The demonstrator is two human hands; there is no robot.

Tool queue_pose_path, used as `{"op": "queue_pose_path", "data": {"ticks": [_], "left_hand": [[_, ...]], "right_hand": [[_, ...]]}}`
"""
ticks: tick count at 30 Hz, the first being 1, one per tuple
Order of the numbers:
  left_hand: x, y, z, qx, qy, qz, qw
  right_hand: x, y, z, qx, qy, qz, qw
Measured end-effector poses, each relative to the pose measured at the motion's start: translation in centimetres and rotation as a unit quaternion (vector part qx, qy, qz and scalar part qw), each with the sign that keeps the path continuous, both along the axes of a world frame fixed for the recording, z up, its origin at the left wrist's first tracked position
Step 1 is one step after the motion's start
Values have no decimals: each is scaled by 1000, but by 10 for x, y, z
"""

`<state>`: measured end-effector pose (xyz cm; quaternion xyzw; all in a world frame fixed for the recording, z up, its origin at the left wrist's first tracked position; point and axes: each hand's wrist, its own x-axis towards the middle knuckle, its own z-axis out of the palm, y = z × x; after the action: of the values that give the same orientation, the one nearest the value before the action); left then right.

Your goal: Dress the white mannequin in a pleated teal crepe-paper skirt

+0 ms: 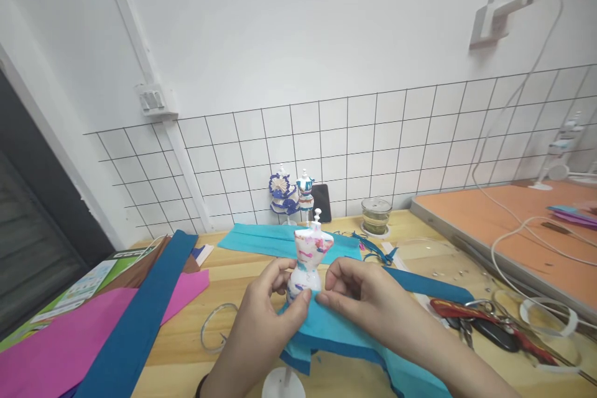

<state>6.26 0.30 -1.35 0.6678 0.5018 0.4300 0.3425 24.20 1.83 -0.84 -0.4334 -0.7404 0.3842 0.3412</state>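
Note:
A small white dress-form figure (309, 258) with pink and blue splashes stands upright between my hands. My left hand (261, 314) wraps round its lower body, thumb pressed on the front. My right hand (361, 298) pinches the edge of a turquoise crepe paper strip (336, 336) against the figure's base. The strip runs down to the right under my right forearm. A round white base (282, 384) lies at the bottom edge.
A turquoise sheet (261, 240) lies behind the figure. Pink (60, 348) and dark blue (140, 317) paper lie at left. Two dressed figures (291, 194), a phone, a glass jar (375, 216), keys (485, 323) and tape rolls (545, 317) are about. An orange board (513, 230) sits at right.

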Motion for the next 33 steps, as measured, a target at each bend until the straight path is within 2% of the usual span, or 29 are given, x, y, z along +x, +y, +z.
{"op": "queue_pose_path", "data": {"ticks": [5,9,20,25,29,33], "left_hand": [[-1,2,-2,-2,-4,22,1000],[-2,4,-5,12,-4,29,1000],[-6,4,-5,26,11,-13,1000],[-6,4,-8,33,-6,-3,999],[-4,2,-6,23,-14,-7,1000],[-3,0,0,17,-19,-11,1000]], "right_hand": [[2,-1,2,2,-61,-3,998],[1,-2,3,28,-67,-10,997],[4,-8,10,60,-27,46,997],[4,-6,7,66,-3,56,996],[1,-4,5,42,17,33,998],[-1,-2,3,7,54,38,998]]}}
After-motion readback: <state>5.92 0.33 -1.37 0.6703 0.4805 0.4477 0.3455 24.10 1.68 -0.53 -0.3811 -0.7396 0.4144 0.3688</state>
